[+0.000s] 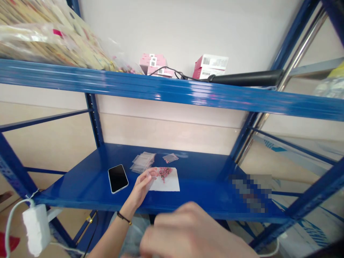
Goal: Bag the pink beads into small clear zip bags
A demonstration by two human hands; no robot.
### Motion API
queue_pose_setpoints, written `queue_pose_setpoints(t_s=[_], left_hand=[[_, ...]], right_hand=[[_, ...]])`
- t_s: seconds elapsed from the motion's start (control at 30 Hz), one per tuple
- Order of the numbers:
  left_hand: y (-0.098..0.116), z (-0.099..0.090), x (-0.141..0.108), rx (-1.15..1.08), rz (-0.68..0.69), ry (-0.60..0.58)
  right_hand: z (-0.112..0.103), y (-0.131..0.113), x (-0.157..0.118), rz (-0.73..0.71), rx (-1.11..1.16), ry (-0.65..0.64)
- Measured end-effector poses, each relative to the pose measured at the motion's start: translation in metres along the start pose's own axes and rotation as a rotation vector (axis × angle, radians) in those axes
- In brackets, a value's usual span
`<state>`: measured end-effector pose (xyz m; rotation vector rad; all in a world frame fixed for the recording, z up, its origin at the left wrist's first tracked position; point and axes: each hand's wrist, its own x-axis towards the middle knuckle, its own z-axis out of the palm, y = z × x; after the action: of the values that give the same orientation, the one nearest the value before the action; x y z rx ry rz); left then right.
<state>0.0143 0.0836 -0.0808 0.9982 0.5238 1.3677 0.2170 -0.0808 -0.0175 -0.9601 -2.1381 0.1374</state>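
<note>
Head view, down into blue steel shelving. Left-hand grip (141, 188) narrow, pinching a clear zip bag (152, 178) just beside pink beads (164, 173), piled on a white paper sheet (170, 184) on the lower shelf (204, 186). Right-hand grip (188, 233) blurred, close to camera, in front of the shelf edge; narrow or wide, holding or empty: cannot tell.

Around: stack of clear bags (142, 162) behind left fingers, small bag of pink beads (170, 158) near the back, black smartphone (118, 178) face up, left of the hand. Above: upper shelf beam (161, 89) carrying pink boxes (153, 64), black cylindrical handle (247, 77), bulging plastic package (45, 39). White power adapter (36, 229) hanging below left shelf corner.

Open room: bare steel right of paper, up to a pixelated patch (251, 193). Glossy painted steel, thin creased film, matte paper, round beads.
</note>
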Motion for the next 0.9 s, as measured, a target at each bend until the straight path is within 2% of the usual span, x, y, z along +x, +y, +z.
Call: queue_pose_setpoints(t_s=[0.07,0.1,0.13,0.17,0.23,0.3,0.37,0.47,0.6,0.9], left_hand=[[-0.005,-0.001,-0.001,-0.004,0.021,0.037],[-0.007,-0.001,-0.001,-0.001,0.029,0.047],[-0.01,-0.001,-0.002,0.008,0.036,0.053],[-0.012,-0.001,-0.003,0.022,0.043,0.058],[-0.016,-0.001,-0.005,0.058,0.05,0.059],[-0.016,-0.001,-0.007,0.085,0.048,0.054],[-0.014,0.001,-0.009,0.094,0.03,0.048],[-0.008,0.004,-0.011,0.069,0.013,0.066],[-0.008,0.005,-0.011,0.068,0.021,0.055],[-0.008,0.009,-0.011,0.067,-0.01,0.029]], right_hand=[[0.006,0.022,0.049,0.032,0.07,-0.121],[0.011,0.037,0.069,0.097,0.085,-0.131],[0.019,0.055,0.083,0.204,0.078,-0.054],[0.03,0.072,0.092,0.31,0.056,0.014],[0.056,0.102,0.093,0.471,0.006,0.065],[0.083,0.119,0.084,0.54,-0.095,0.114],[0.104,0.124,0.075,0.557,-0.191,0.133],[0.12,0.118,0.073,0.56,-0.311,0.103],[0.123,0.113,0.078,0.563,-0.414,0.056],[0.125,0.118,0.078,0.56,-0.509,-0.007]])
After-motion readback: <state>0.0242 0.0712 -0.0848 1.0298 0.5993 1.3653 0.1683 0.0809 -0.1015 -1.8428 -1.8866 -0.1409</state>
